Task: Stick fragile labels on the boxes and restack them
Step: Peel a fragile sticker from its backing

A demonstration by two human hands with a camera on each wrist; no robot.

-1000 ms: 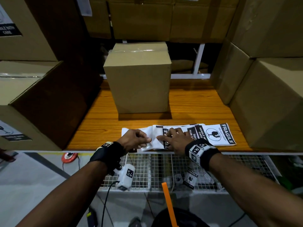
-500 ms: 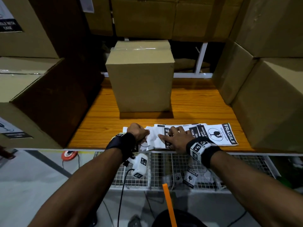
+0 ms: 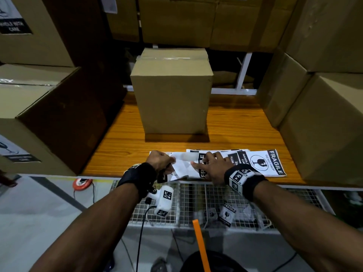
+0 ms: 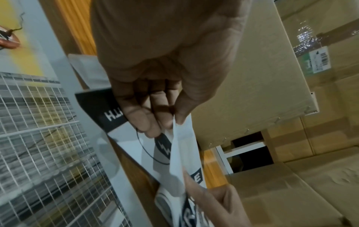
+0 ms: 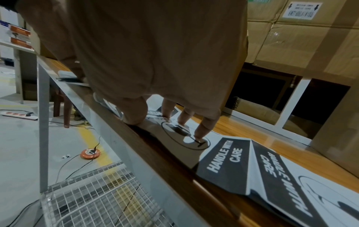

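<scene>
Peeling was the step in hand, as far as could be judged: left hand (image 3: 159,161) had thumb and fingertips (image 4: 150,122) pinched together on a lifted white flap (image 4: 179,153), likely the backing or the corner of the top fragile label (image 3: 184,166). Which layer it was, could not tell. Right hand (image 3: 212,165) lay just beside the left, fingers (image 5: 202,130) spread and fairly straight, pressing the label pile (image 3: 261,162) flat against the worktop (image 3: 121,146), gripping nothing. Pile ran out to the right of the right hand, near the front edge of the worktop, sheets overlapping. Beyond both hands, well apart from the labels, stood the plain taped box (image 3: 171,99) with no label on its near face. Stacked boxes (image 3: 322,122) flanked both sides; some on the left already carried labels. Next move probably called for pulling the flap clear while the right hand kept the pile down, then carrying the sticky sheet forward without it folding on itself.
</scene>
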